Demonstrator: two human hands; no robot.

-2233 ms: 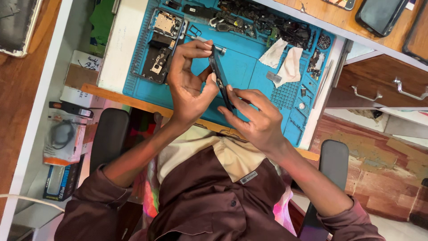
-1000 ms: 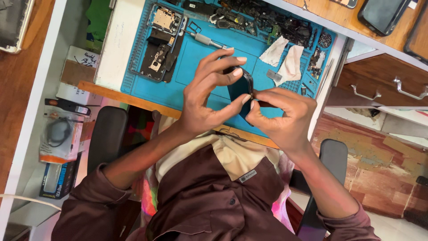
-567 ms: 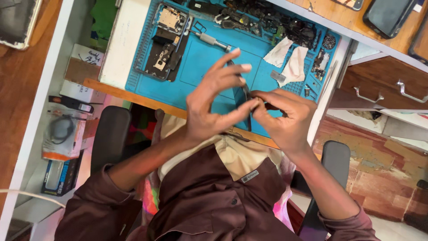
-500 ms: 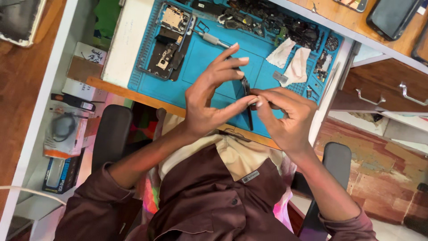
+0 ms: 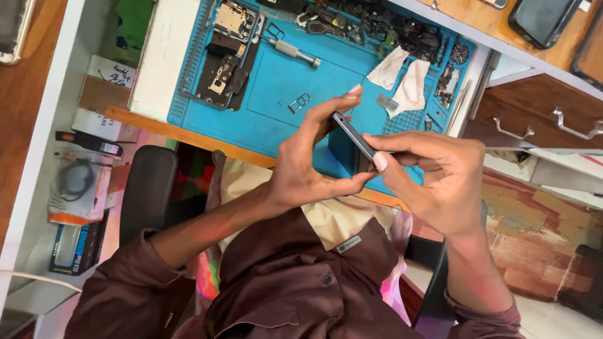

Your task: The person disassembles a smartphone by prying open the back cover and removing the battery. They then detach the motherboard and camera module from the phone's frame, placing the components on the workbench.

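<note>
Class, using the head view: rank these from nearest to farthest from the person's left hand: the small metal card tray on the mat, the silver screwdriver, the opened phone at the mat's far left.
Measured from the left hand:
1. Small metal card tray, on the blue mat just beyond the fingers.
2. Silver screwdriver, farther up the mat.
3. Opened phone, at the mat's left edge; close to the screwdriver's distance, slightly farther.

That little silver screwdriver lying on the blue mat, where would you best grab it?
Grip the screwdriver around its thick, round handle, fingers coming from above. It lies flat on the mat with bare mat along both long sides; the thin tip end sits near the opened phone.
</note>
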